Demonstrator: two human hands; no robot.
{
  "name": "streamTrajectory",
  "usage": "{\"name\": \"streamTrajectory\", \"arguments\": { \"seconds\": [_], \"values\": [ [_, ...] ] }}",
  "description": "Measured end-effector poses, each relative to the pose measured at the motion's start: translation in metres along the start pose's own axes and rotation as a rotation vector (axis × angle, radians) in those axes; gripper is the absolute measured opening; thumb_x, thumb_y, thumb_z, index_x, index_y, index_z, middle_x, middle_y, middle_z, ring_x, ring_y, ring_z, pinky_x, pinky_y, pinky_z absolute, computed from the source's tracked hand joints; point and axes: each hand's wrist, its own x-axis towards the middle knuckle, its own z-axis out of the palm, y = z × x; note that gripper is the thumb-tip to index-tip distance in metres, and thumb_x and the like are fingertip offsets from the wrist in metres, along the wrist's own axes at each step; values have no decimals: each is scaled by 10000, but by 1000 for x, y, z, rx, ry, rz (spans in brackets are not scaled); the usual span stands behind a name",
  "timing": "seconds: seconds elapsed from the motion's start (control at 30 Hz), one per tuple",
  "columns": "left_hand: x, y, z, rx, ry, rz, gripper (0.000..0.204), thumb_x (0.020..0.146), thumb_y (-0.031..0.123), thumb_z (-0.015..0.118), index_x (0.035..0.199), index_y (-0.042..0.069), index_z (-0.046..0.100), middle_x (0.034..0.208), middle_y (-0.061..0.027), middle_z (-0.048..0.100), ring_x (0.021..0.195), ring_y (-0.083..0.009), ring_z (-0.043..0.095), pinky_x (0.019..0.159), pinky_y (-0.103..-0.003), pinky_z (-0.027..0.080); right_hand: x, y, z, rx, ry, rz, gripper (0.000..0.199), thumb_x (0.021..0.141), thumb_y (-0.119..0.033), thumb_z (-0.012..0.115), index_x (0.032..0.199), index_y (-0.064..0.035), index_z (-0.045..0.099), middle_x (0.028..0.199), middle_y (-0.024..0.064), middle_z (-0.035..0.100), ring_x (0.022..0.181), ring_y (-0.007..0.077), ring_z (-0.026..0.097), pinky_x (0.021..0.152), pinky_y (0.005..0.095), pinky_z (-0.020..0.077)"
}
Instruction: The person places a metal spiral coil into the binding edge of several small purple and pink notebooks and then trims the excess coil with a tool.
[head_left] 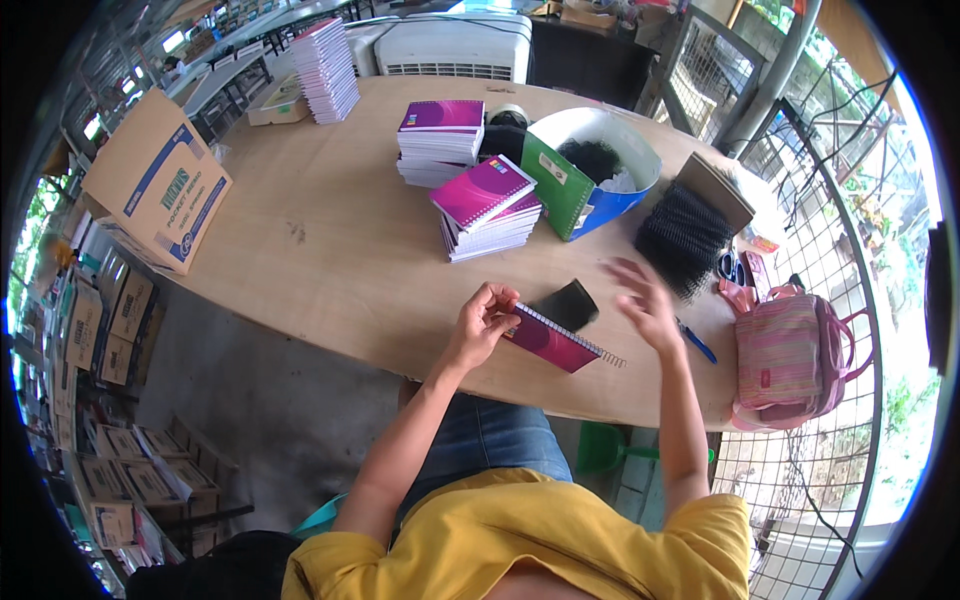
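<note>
A small purple notebook (556,342) is pinched at its left end between the thumb and fingers of my left hand (484,327). It is tilted above the near edge of the table. A wire-like spiral coil (614,359) runs along its upper edge and sticks out past the right end. My right hand (646,308) is raised to the right of the notebook, apart from it, with its fingers spread and somewhat blurred. Behind the notebook, a dark flat object (570,305) lies on the table; I cannot make out its kind.
Two notebook stacks (487,215) stand mid-table, beside a round container (610,200) holding black material. To the right are black coils (683,238), scissors (731,267), a blue tool (697,342) and a pink striped bag (790,355). A cardboard box (165,190) stands left; a tall stack (326,75) is behind.
</note>
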Motion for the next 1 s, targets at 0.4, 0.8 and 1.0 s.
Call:
{"name": "streamTrajectory", "arguments": {
  "seconds": [0.4,0.8,1.0],
  "values": [
    [-6,52,24,35,41,-91,503,928,-38,624,1412,27,504,1064,-60,680,964,-95,603,855,-244,520,-97,24,-33,-581,499,0,444,844,-129,733,1267,-67,612,1105,148,608,1047,377,591,911,491,454],
    [-13,75,21,174,66,-154,678,909,-21,653,1516,83,371,1009,-44,684,909,-69,610,690,-200,492,6,-101,12,-944,36,-879,463,731,-240,779,1182,-191,686,1149,-17,607,1278,229,512,1153,695,173],
    [-14,82,21,168,78,-171,709,904,-30,652,1531,91,344,1009,-51,693,908,-77,633,704,-209,502,13,-101,18,-1014,56,-1036,345,773,-242,730,1108,-163,718,1057,-21,629,1129,199,592,1138,626,288]
  ]
}}
